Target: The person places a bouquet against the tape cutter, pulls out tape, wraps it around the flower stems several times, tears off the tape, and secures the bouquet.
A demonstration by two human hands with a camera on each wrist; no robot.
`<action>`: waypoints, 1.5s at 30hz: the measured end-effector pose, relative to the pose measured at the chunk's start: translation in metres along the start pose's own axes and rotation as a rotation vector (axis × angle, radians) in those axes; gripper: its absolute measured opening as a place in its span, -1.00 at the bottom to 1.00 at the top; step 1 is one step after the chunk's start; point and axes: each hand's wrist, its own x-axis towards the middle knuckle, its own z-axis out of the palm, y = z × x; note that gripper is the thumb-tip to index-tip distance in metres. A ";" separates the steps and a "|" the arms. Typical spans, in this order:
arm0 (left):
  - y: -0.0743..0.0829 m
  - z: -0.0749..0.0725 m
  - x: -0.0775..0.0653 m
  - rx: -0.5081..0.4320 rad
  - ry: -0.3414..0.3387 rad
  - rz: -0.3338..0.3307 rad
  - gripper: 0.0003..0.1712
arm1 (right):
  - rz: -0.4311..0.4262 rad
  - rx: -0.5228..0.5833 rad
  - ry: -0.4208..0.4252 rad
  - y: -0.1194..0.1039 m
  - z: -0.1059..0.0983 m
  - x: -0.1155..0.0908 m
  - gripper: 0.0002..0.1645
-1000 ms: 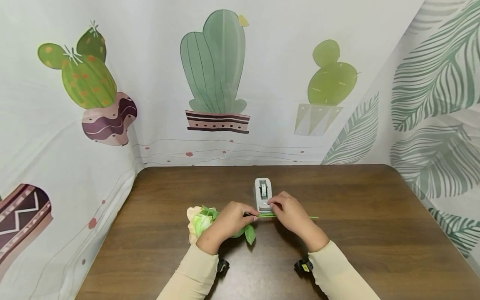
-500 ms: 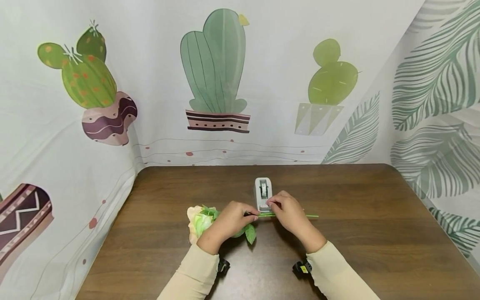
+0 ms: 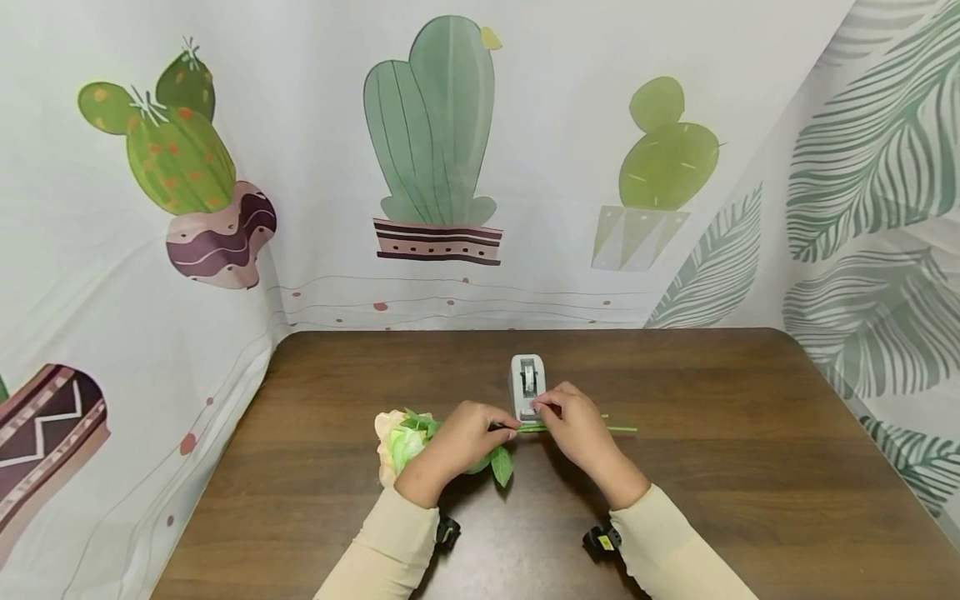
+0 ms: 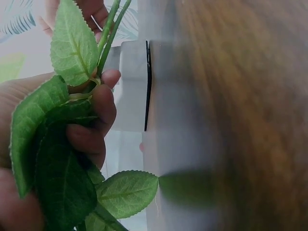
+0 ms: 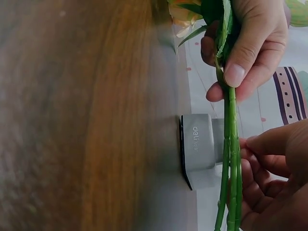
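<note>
My left hand (image 3: 467,437) pinches several green artificial flower stems (image 5: 233,163) just below their leaves (image 4: 74,45). Pale peach and light green flower heads (image 3: 403,446) lie to its left, partly behind the wrist. From the fingers the stems run rightward, passing in front of a white tape dispenser (image 3: 517,400) and by my right hand (image 3: 579,425). At the dispenser's near end, my right thumb and index finger pinch together at the tape's free end; the clear tape itself is hard to make out. In the right wrist view the dispenser (image 5: 198,149) stands just behind the stems.
Everything sits on a brown wooden table (image 3: 712,417). A white cloth (image 3: 555,300) printed with cacti and leaves hangs behind the table and along its sides. Each wrist wears a black camera mount, such as the right one (image 3: 602,542).
Little differs. The right wrist has shifted slightly left, and a second stem tip now shows beyond the right hand. The left hand keeps its grip in nearly the same place.
</note>
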 end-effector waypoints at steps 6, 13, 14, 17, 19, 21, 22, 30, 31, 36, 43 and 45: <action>0.000 -0.001 -0.001 0.016 0.004 0.008 -0.82 | 0.005 -0.011 0.042 -0.002 0.005 0.000 -0.92; 0.001 -0.001 -0.001 0.027 0.010 0.023 -0.82 | -0.007 -0.081 0.100 -0.007 0.013 -0.003 -0.94; 0.000 -0.001 -0.001 0.024 0.010 0.023 -0.82 | -0.015 -0.095 0.114 -0.008 0.014 -0.003 -0.95; 0.000 -0.001 -0.001 0.019 0.012 0.021 -0.83 | -0.034 -0.130 0.149 -0.010 0.015 -0.003 -0.97; 0.000 0.000 -0.001 0.020 0.014 0.020 -0.83 | -0.037 -0.142 0.161 -0.011 0.015 -0.003 -0.96; 0.000 0.000 -0.001 0.025 0.015 0.020 -0.83 | -0.028 -0.141 0.159 -0.011 0.015 -0.002 -0.94; -0.001 0.000 -0.001 0.028 0.014 0.020 -0.83 | -0.018 -0.139 0.154 -0.011 0.014 -0.002 -0.94; 0.000 0.000 0.000 0.032 0.014 0.008 -0.83 | 0.072 -0.049 0.111 -0.011 0.011 0.001 -0.93; 0.000 0.000 -0.001 0.034 0.015 0.009 -0.83 | 0.078 -0.041 0.111 -0.011 0.011 0.001 -0.93; 0.001 0.000 -0.001 0.038 0.014 0.007 -0.83 | 0.110 0.020 0.104 -0.013 0.010 0.001 -0.95; 0.000 0.001 -0.001 0.037 0.017 0.016 -0.83 | 0.138 0.108 0.101 -0.011 0.009 0.001 -0.94; 0.000 0.001 -0.001 0.036 0.017 0.013 -0.83 | 0.146 0.125 0.101 -0.010 0.009 0.000 -0.90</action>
